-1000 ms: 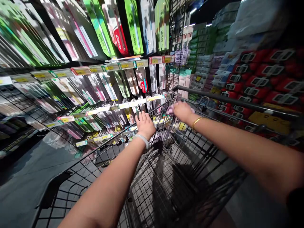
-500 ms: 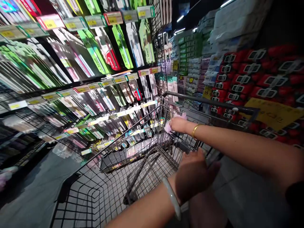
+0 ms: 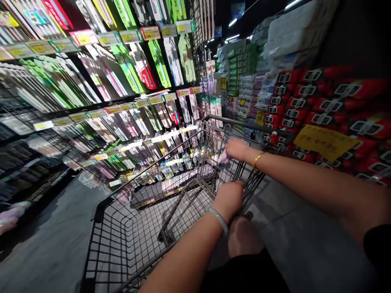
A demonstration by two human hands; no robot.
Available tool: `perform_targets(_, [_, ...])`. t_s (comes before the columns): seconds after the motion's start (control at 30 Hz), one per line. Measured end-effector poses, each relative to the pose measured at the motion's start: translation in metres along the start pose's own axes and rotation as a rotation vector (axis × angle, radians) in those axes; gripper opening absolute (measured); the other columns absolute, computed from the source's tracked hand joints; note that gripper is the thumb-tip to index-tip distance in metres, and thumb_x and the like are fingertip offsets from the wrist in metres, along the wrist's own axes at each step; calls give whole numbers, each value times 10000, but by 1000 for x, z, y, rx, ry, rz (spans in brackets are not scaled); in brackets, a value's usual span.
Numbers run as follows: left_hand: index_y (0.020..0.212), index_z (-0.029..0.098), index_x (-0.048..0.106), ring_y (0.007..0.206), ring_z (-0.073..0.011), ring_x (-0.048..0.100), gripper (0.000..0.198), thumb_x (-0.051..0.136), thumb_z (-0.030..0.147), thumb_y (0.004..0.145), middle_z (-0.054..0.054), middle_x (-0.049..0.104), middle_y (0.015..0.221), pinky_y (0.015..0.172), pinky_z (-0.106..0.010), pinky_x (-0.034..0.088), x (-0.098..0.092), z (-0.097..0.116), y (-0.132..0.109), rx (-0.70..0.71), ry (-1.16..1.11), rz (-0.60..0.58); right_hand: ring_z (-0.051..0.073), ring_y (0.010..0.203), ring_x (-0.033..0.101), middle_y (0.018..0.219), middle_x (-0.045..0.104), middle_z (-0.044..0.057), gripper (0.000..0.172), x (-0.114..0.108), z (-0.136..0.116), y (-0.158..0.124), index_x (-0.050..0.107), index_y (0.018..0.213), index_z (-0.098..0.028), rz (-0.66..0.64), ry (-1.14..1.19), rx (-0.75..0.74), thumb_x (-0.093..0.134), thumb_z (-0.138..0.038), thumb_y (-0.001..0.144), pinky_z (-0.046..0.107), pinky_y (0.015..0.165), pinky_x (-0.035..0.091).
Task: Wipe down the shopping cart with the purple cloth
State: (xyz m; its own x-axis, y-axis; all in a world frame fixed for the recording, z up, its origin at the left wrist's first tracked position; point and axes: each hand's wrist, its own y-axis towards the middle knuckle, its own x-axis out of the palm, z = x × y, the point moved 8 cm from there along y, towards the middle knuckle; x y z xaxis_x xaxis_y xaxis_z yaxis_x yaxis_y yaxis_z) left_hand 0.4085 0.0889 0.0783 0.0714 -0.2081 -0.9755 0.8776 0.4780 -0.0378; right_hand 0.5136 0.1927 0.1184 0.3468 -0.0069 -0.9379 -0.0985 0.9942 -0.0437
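Observation:
A black wire shopping cart [image 3: 99, 211] stands in front of me with its basket bare of goods. My left hand [image 3: 228, 196], with a pale bangle at the wrist, is closed over the cart's near side rim; its fingertips are mostly hidden. Farther off, my right hand [image 3: 237, 149], wearing a gold bracelet, is closed around a small lilac cloth [image 3: 224, 158] that hangs out below the fingers, inside the cart's handle end. The dark handle bar [image 3: 244, 124] runs just beyond that hand.
Toothbrush packs [image 3: 130, 67] hang in rows on a display rack along the cart's far side. To the right, red packages [image 3: 330, 106] are stacked behind a yellow price sign [image 3: 325, 142]. Grey floor [image 3: 61, 244] shows at lower left, and my knee [image 3: 244, 236] is close to the cart.
My left hand has gone from raised with fingers spread to closed on the cart's rim. The right hand, still holding the cloth, has shifted slightly right and nearer the rim.

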Motion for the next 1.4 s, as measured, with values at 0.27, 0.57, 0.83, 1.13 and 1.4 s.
perform_targets(0.27, [1107,188,629,941,-248,712,256,451,318,979,-110,741,999,843,-348,555,0,-1,-9,-9,69,13,266,909,673,933,745,159,125,-12,3,-23,771,807,-154,-119,62,102,727,-242,730,352,808,457])
perform_targets(0.57, [1131,196,653,969,-251,711,293,460,363,986,-124,740,1031,854,-350,547,-3,-9,-23,-21,90,37,203,858,643,912,736,72,196,-30,-6,-111,757,878,-233,11,227,232,568,-226,824,271,731,424])
perform_targets(0.83, [1166,175,637,994,-264,696,321,449,362,983,-142,729,1046,887,-372,527,-13,-7,-43,-46,126,98,241,1062,573,1131,679,95,328,-4,-39,-183,719,984,-196,530,535,494,477,-126,773,352,942,404])
perform_targets(1.13, [984,198,693,882,-284,706,571,304,616,980,-122,733,906,763,-363,525,-28,-61,-133,-254,197,82,255,1171,566,1226,681,84,364,-14,-79,-167,722,1038,-195,518,674,339,463,-147,787,380,1028,394])
perform_targets(1.4, [1060,209,608,846,-244,705,507,198,506,1033,-83,732,904,723,-325,496,-16,-84,-192,-372,225,172,209,1119,571,1232,672,41,385,-36,-185,-149,682,1140,-225,495,876,19,514,-184,796,301,992,414])
